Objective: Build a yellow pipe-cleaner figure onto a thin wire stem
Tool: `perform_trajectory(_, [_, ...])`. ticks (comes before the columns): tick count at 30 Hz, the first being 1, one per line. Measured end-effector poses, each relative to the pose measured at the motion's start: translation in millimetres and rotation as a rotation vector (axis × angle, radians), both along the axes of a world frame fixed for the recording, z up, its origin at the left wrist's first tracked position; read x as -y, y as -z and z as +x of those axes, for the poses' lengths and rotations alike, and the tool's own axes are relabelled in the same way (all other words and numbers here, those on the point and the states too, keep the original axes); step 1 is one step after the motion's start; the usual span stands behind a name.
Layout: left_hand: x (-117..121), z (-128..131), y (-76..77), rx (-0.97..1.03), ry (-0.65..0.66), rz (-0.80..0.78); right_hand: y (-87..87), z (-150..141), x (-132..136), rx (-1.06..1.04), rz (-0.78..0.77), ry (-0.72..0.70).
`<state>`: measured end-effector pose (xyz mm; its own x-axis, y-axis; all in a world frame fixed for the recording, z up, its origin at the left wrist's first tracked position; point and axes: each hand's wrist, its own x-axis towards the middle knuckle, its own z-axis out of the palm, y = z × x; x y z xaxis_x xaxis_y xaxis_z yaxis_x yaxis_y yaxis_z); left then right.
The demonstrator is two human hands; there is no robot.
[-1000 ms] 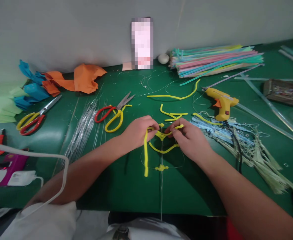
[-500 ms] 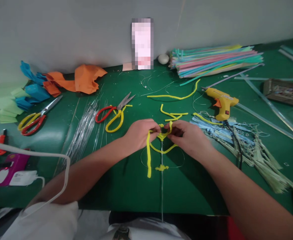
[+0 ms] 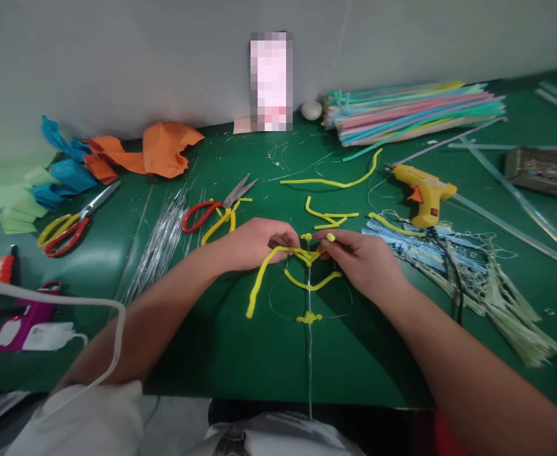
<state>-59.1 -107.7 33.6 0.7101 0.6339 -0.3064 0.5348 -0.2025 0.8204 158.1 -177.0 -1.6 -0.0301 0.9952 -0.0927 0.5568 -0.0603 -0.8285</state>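
Note:
A yellow pipe cleaner (image 3: 258,285) is bent around the upper part of a wire frame, its long tail curving down to the left. My left hand (image 3: 269,244) is closed in a pinch on it, just left of the frame's stem. On the other side, my right hand (image 3: 364,256) pinches the pipe cleaner's right part, whose short end pokes up by the thumb. The upright wire stem (image 3: 309,361) runs down toward my body. It carries a yellow curved strip (image 3: 311,288), a thin wire loop and a yellow knotted piece (image 3: 309,317). My fingertips partly hide the joint.
Bent yellow pieces (image 3: 333,218) lie just beyond my hands. Red-and-yellow scissors (image 3: 202,215) and clear wires (image 3: 159,247) are on the left; a yellow glue gun (image 3: 423,193), tassels (image 3: 487,285) and a pipe cleaner bundle (image 3: 416,114) are on the right. A white cable (image 3: 69,297) crosses my left arm.
The pipe cleaner's long tail has swung outward to the left. My left hand has shifted slightly left, and the short right end has tipped toward me.

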Motion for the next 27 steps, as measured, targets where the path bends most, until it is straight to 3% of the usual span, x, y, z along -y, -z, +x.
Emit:
perform_trajectory(6, [-4,-3,6.1,0.041,-0.010,0.065,2.4,1,1,-0.074,-0.018,0.044])
perform_trajectory(13, [-8,-6,-5.2,0.044,0.121,0.097,-2.3,-1,3,-0.149,-0.033,0.075])
perform_trajectory(17, [-7,-4,-5.5,-0.020,0.054,0.152,-6.7,-1,4,0.010,-0.060,0.047])
perform_trajectory(22, [-1,3,5.4,0.045,-0.072,0.139,-2.6,-1,3,-0.090,-0.122,-0.039])
perform_trajectory(27, [1,3,14.4,0.048,-0.072,0.163,1.5,-1,2,-0.011,-0.043,-0.065])
